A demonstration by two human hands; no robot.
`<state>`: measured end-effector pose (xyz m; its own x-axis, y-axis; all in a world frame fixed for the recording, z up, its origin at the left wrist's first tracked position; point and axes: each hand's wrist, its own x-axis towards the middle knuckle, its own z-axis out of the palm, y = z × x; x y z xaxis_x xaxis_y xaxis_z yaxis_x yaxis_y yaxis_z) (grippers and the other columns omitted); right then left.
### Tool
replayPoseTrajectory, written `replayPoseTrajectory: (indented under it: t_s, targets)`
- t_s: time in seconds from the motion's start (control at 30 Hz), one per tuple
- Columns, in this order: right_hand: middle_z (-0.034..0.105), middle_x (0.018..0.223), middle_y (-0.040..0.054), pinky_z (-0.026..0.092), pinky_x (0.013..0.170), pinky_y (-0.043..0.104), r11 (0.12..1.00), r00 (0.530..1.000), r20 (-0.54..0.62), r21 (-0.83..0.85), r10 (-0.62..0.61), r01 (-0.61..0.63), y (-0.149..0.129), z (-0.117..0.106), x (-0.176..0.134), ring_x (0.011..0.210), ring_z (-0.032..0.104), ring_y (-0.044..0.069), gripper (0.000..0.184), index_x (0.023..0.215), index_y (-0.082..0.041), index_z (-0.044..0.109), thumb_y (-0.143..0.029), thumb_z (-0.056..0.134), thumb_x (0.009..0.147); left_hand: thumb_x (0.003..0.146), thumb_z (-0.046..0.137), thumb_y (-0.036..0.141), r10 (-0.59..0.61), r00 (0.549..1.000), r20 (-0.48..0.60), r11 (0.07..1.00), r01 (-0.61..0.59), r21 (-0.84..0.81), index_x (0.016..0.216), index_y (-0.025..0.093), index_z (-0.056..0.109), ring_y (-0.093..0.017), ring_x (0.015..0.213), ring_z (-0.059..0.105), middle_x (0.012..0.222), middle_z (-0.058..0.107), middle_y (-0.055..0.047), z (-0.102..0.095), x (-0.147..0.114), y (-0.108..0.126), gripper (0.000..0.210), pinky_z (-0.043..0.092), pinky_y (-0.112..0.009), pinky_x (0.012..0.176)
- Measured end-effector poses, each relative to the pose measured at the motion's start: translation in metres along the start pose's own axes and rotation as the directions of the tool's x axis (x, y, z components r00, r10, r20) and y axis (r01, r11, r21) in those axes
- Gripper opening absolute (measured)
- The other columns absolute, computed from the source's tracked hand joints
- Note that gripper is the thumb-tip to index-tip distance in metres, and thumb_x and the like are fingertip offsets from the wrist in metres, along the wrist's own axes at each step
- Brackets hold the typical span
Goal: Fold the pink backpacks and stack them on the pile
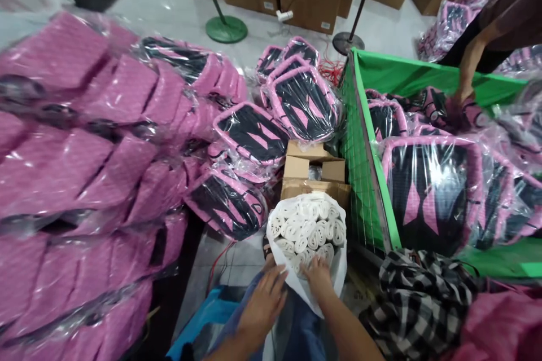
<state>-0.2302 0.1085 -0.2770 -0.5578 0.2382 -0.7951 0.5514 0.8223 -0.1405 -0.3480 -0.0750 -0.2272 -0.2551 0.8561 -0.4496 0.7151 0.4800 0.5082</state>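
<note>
A: Bag of white rolls (308,231), what's blocked?
B: Lower part, behind both hands. Left hand (262,304) grips the bag's near edge, fingers curled. Right hand (318,275) lies flat on the rolls, fingers spread; whether it grips anything, can't tell.
A: Look, place?
B: White plastic, open top, tight rolls on end, between cardboard box (311,172) and the person's lap. Green bin (372,180) right, another person's arm (470,65) reaching in.

Pink bagged packs (84,141) stacked at left. Cardboard box (311,172) at centre. Green mesh bin (372,180) holds wrapped black-and-pink backpacks (432,192). Checked cloth (419,299) lies below it.
</note>
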Motion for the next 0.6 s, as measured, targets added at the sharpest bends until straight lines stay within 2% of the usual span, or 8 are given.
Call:
replayPoseTrajectory:
  t_s: [0.03,0.07,0.1,0.17,0.27,0.37,0.47,0.6]
  targets:
    - [0.047,0.158,0.0118,0.048,0.113,0.059,1.000,1.000,-0.008,0.011,0.014,-0.014,-0.001,0.000,-0.004,0.143,0.048,0.033,0.047,0.144,-0.026,0.055,-0.017,0.061,0.098,0.105,0.039,0.028,0.025,0.998,0.061,0.997,-0.029,0.069,0.155,0.020,0.044,-0.033,0.148,0.041,0.160,0.046,-0.015,-0.011,0.029,0.003,0.051,0.036,-0.054,0.124]
    - [0.046,0.159,0.0117,0.049,0.112,0.058,0.999,1.000,-0.014,0.019,0.026,-0.026,-0.002,-0.001,-0.008,0.144,0.048,0.033,0.049,0.145,-0.028,0.055,-0.013,0.059,0.098,0.105,0.040,0.029,0.051,0.995,0.089,0.995,-0.058,0.078,0.150,0.018,0.051,-0.033,0.146,0.044,0.155,0.052,-0.016,-0.018,0.056,0.004,0.047,0.034,-0.054,0.124]
    - [0.046,0.159,0.0113,0.050,0.111,0.056,0.999,0.999,-0.017,0.023,0.034,-0.034,-0.002,-0.001,-0.010,0.144,0.048,0.034,0.052,0.144,-0.030,0.057,-0.009,0.058,0.096,0.105,0.043,0.033,0.050,0.992,0.116,0.995,-0.060,0.080,0.139,0.017,0.062,-0.033,0.137,0.054,0.142,0.063,-0.017,-0.021,0.078,0.005,0.042,0.037,-0.053,0.121]
    - [0.047,0.159,0.0090,0.051,0.111,0.053,0.999,0.999,-0.017,0.023,0.041,-0.040,-0.002,-0.001,-0.013,0.144,0.049,0.035,0.061,0.143,-0.036,0.059,-0.001,0.052,0.094,0.102,0.053,0.039,0.021,0.982,0.186,0.996,-0.037,0.085,0.124,0.015,0.071,-0.035,0.126,0.062,0.125,0.072,-0.019,-0.016,0.105,0.002,0.038,0.041,-0.054,0.117]
    - [0.049,0.158,0.0069,0.050,0.112,0.051,0.999,1.000,-0.008,0.020,0.028,-0.027,-0.001,-0.001,-0.011,0.143,0.050,0.034,0.070,0.146,-0.041,0.054,0.002,0.043,0.093,0.093,0.067,0.042,-0.041,0.960,0.278,0.995,0.015,0.095,0.127,0.011,0.070,-0.040,0.135,0.055,0.131,0.069,-0.022,0.004,0.105,-0.004,0.046,0.035,-0.058,0.118]
    - [0.050,0.157,0.0119,0.050,0.109,0.056,1.000,1.000,0.001,0.026,0.012,-0.012,-0.001,-0.004,-0.007,0.144,0.048,0.038,0.066,0.147,-0.036,0.055,-0.001,0.040,0.093,0.091,0.069,0.042,-0.066,0.940,0.335,0.996,0.041,0.082,0.133,0.008,0.066,-0.039,0.144,0.047,0.142,0.062,-0.023,0.009,0.090,-0.004,0.054,0.027,-0.056,0.122]
    - [0.053,0.154,0.0161,0.052,0.102,0.059,0.999,1.000,0.014,0.047,0.007,-0.008,-0.002,-0.008,-0.003,0.141,0.049,0.043,0.060,0.142,-0.034,0.061,-0.004,0.045,0.093,0.090,0.068,0.042,-0.100,0.932,0.349,0.994,0.083,0.064,0.145,0.006,0.056,-0.038,0.143,0.048,0.143,0.061,-0.025,-0.007,0.087,-0.002,0.067,0.026,-0.051,0.124]
    - [0.053,0.153,0.0177,0.053,0.100,0.061,0.997,1.000,0.029,0.081,0.011,-0.013,-0.003,-0.010,0.000,0.139,0.051,0.043,0.056,0.140,-0.033,0.063,-0.004,0.048,0.094,0.100,0.049,0.039,-0.288,0.912,0.291,0.958,0.277,0.081,0.163,0.005,0.018,-0.034,0.130,0.061,0.131,0.070,-0.023,-0.033,0.098,-0.005,0.078,0.042,-0.045,0.111]
